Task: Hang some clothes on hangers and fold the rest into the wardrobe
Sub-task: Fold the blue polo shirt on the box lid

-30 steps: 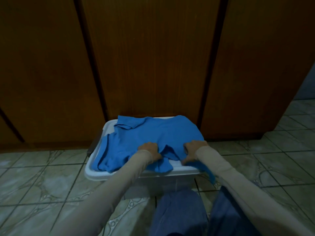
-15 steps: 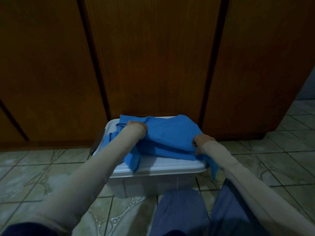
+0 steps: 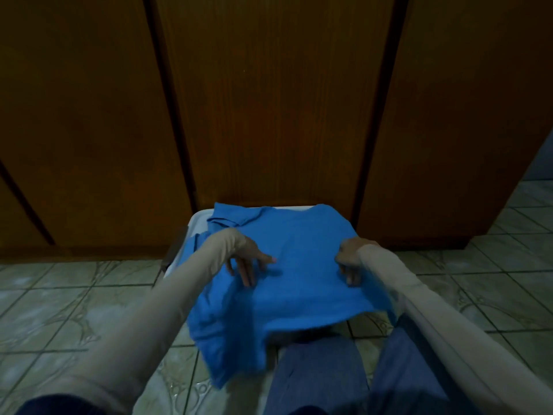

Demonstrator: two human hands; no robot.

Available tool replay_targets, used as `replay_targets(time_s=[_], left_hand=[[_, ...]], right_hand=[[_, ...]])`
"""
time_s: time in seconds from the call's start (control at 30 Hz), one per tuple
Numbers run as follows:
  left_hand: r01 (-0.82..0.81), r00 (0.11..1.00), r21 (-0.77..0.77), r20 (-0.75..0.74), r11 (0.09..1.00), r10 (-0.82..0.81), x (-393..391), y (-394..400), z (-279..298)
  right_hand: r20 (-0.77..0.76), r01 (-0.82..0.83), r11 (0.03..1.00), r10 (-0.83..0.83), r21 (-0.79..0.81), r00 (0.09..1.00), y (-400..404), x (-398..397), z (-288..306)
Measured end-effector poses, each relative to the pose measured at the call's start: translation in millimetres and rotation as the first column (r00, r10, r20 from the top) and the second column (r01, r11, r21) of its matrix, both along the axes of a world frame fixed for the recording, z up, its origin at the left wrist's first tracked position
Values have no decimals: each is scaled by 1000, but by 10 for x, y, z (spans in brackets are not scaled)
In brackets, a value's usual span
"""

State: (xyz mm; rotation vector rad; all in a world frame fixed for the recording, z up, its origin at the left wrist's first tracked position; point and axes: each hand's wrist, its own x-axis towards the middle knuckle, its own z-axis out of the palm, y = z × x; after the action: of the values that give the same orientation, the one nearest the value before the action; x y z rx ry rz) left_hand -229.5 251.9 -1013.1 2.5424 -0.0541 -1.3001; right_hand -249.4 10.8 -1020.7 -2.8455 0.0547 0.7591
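Observation:
A blue collared shirt (image 3: 299,253) lies spread over a white plastic box (image 3: 199,221) on the floor, its collar at the far left and its hem hanging over the near edge. My left hand (image 3: 250,260) rests on the shirt's middle with fingers straight and spread. My right hand (image 3: 351,260) has its fingers curled down onto the shirt's right part, pinching the cloth there. Both arms wear beige sleeves.
The wardrobe's closed brown wooden doors (image 3: 269,100) stand right behind the box. Patterned tiles (image 3: 74,310) cover the floor on both sides. My knees in blue trousers (image 3: 323,375) are just in front of the box.
The shirt has been pulled open toward me and now covers the lid, hem over the near edge. My left hand moved from the collar to the middle and opened flat.

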Motion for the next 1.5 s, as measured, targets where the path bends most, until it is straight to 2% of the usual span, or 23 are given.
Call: replay_targets(time_s=[0.07,0.1,0.23,0.33,0.43,0.53,0.67,0.87,0.93,1.1,1.17,1.23,1.37,1.43,1.5], left_hand=[[55,961,131,263,990,-88,2,2,-126],[53,931,184,347,981,-115,-4,9,-175],[-53,889,191,456,980,-41,3,1,-469],[-83,855,205,518,975,-36,21,-7,-586],[-58,877,249,475,967,-70,-2,63,-703],[-56,924,250,380,967,-45,51,269,-791],[0,961,373,256,928,-102,245,452,-749],[-107,952,449,303,887,-38,289,431,-619],[-102,959,519,277,849,-54,297,420,-532],[12,986,707,108,707,-124,176,225,-313],[5,989,775,91,632,-119,195,190,-374],[0,969,817,143,576,-202,191,149,-458],[-108,889,763,362,638,-282,169,7,-619],[-120,820,677,480,726,-312,214,-35,-706],[-65,770,507,574,860,-280,278,-73,-782]], right_hand=[[-28,5,1000,-5,11,1000,18,-11,-36],[-29,-15,1000,15,-18,999,32,-3,-61],[111,-136,977,155,-164,982,98,85,-197],[79,-191,977,199,-91,977,149,164,-320],[44,-177,983,179,-42,983,196,195,-454],[36,-124,989,128,-82,991,212,241,-567],[-31,-122,988,120,-99,992,203,285,-562],[18,-210,968,214,-135,977,202,226,-498],[27,-226,965,231,-132,973,222,210,-487],[-40,-235,964,231,-124,972,312,171,-396],[-45,-215,973,211,-85,976,302,160,-381],[-17,-199,978,198,-61,980,269,162,-389],[72,-179,983,181,-26,981,209,234,-460],[115,-172,984,175,-35,978,201,287,-499],[154,-172,984,179,-54,972,219,356,-542]])
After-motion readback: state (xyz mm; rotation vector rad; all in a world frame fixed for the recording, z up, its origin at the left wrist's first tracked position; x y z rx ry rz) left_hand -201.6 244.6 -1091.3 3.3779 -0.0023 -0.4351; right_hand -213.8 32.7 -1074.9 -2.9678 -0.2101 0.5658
